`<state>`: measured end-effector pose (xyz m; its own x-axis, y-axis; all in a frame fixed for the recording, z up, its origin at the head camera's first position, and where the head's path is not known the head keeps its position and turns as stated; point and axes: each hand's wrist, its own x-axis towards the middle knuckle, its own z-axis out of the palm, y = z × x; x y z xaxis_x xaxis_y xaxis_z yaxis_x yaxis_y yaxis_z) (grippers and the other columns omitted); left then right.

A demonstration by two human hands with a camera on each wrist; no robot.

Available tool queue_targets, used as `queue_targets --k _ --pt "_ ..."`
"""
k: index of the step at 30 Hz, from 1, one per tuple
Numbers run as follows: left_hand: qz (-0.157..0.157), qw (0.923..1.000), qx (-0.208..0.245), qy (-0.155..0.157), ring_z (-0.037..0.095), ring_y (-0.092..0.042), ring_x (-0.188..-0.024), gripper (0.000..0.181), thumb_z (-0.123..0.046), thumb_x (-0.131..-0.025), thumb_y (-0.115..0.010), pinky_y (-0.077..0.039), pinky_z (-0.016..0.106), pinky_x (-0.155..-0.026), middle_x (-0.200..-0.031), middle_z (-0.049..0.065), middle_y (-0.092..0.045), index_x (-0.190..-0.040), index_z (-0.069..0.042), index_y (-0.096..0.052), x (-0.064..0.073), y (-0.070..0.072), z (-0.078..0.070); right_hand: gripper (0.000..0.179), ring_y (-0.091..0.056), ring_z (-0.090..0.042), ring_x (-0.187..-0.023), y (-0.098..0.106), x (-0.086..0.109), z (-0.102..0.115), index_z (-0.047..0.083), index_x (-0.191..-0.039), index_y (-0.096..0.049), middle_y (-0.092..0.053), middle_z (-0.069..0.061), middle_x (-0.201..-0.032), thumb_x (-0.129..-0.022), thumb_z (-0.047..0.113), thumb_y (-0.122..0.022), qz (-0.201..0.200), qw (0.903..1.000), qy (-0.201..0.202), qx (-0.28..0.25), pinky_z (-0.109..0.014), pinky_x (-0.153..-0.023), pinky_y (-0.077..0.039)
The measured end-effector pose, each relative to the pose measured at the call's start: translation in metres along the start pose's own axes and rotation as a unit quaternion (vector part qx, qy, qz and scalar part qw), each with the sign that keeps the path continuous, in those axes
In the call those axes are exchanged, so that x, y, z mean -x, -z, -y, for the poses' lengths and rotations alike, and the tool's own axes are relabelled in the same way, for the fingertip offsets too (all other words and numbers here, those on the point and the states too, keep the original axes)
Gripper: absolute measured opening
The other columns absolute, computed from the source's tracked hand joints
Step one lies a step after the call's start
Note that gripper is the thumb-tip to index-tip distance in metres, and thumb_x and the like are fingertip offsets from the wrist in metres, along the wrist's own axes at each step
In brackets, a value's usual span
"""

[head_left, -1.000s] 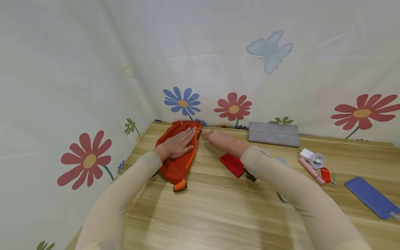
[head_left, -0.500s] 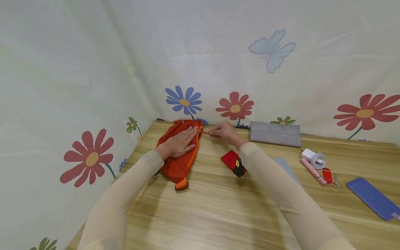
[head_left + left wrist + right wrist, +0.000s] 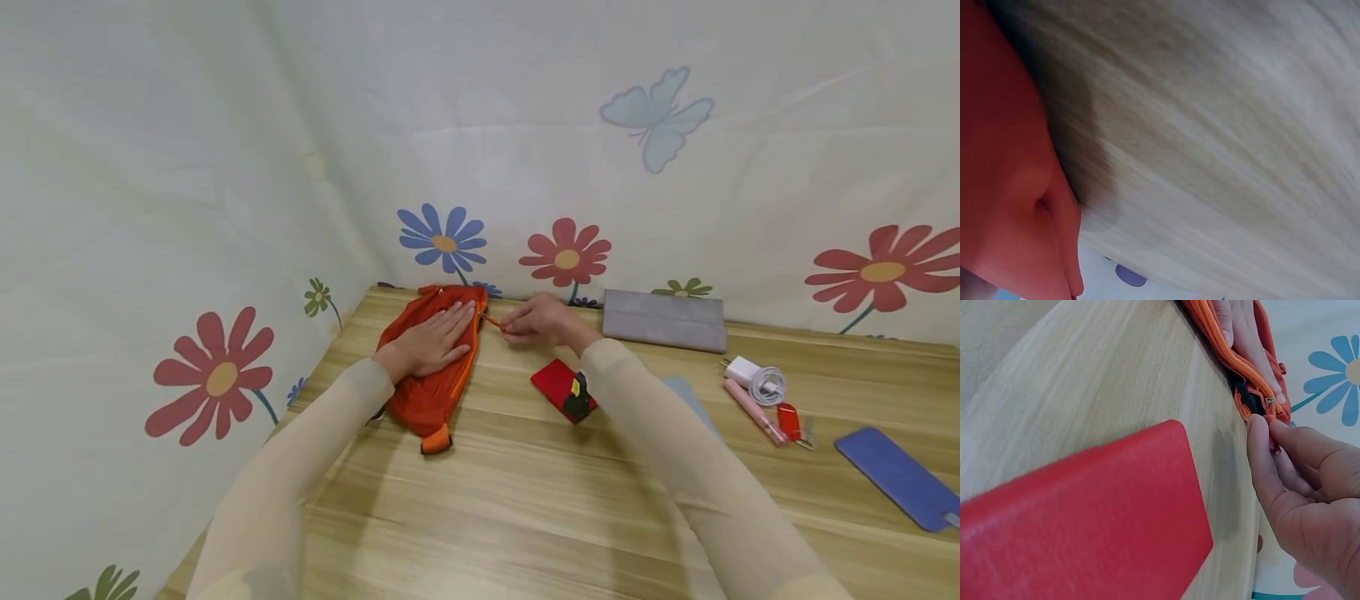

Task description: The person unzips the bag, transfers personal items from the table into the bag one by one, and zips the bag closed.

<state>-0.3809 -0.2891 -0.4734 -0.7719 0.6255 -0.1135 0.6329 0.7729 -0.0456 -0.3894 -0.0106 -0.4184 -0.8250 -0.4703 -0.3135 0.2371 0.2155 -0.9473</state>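
Note:
An orange zippered bag [image 3: 408,408] lies on the wooden table near the back left corner. My left hand [image 3: 429,343] rests flat on top of it, fingers straight and pointing toward its far end. At the bag's right edge, my right hand [image 3: 546,322] pinches an orange zipper pull [image 3: 493,323] between thumb and fingers. The right wrist view shows the zipper slider [image 3: 1269,401] near the bag's far end, with the orange zipper tape [image 3: 1225,350] running along the side. Just this side of the right hand lies a red flat booklet or wallet [image 3: 1116,512].
A grey folded case [image 3: 663,321] lies by the back wall. Farther right are a white charger with coiled cable [image 3: 765,385], a pink tube [image 3: 752,410], a red key fob [image 3: 789,421] and a blue flat case [image 3: 896,475]. A light blue flat item [image 3: 692,404] is partly hidden by the right arm.
My right hand has drawn back to the right from the bag's edge, stretching the zipper pull out, then dipped slightly toward me. The left hand stays on the bag.

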Motion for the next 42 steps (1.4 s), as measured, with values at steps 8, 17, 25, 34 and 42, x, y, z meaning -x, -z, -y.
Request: queue_targets --k 8,17,25,34,42 --pt "0.009 0.9999 0.006 0.008 0.027 0.005 -0.157 0.073 -0.047 -0.110 -0.028 -0.007 0.045 -0.127 -0.171 0.007 0.007 -0.163 -0.008 0.005 0.005 0.008 -0.008 0.025 -0.071 -0.039 -0.103 -0.005 0.003 -0.003 -0.008 -0.121 -0.071 -0.072 -0.027 -0.110 -0.098 -0.001 -0.064 0.042 0.9863 0.074 0.141 -0.046 -0.095 -0.056" --pt "0.003 0.9999 0.009 0.009 0.023 0.007 -0.157 0.072 -0.049 -0.110 -0.025 -0.008 0.043 -0.127 -0.171 0.003 0.008 -0.163 -0.012 0.006 0.000 0.002 -0.002 0.025 -0.073 -0.033 -0.101 -0.005 0.016 -0.007 -0.008 -0.121 -0.070 -0.073 -0.024 -0.111 -0.099 0.001 -0.063 0.092 0.9790 0.076 0.165 -0.045 -0.095 -0.056" --pt "0.007 0.9994 0.020 0.026 0.029 0.001 -0.157 0.073 -0.047 -0.111 -0.027 -0.010 0.046 -0.126 -0.171 0.010 0.003 -0.163 -0.005 0.002 0.001 0.008 -0.006 0.023 -0.075 -0.025 -0.087 -0.010 0.028 -0.014 -0.006 -0.117 -0.073 -0.075 -0.019 -0.101 -0.097 -0.001 -0.065 0.149 0.9700 0.056 0.183 -0.041 -0.088 -0.059" --pt "-0.003 0.9998 0.010 0.014 0.030 0.000 -0.157 0.072 -0.045 -0.111 -0.029 -0.009 0.045 -0.127 -0.171 0.011 0.001 -0.163 -0.005 -0.001 0.005 0.017 -0.004 0.020 -0.073 -0.025 -0.083 -0.014 0.041 -0.019 -0.008 -0.113 -0.074 -0.073 -0.021 -0.099 -0.096 -0.003 -0.065 0.103 0.9674 0.113 0.202 -0.038 -0.081 -0.061" --pt "-0.007 0.9937 0.000 -0.112 0.026 -0.013 -0.157 0.061 -0.030 -0.110 -0.040 -0.017 0.051 -0.125 -0.171 0.007 -0.013 -0.164 -0.009 -0.019 0.031 0.028 -0.002 0.019 -0.072 -0.020 -0.080 -0.013 0.039 -0.020 -0.004 -0.113 -0.075 -0.075 -0.015 -0.096 -0.096 0.001 -0.067 0.060 0.9638 0.129 0.226 -0.033 -0.078 -0.062"
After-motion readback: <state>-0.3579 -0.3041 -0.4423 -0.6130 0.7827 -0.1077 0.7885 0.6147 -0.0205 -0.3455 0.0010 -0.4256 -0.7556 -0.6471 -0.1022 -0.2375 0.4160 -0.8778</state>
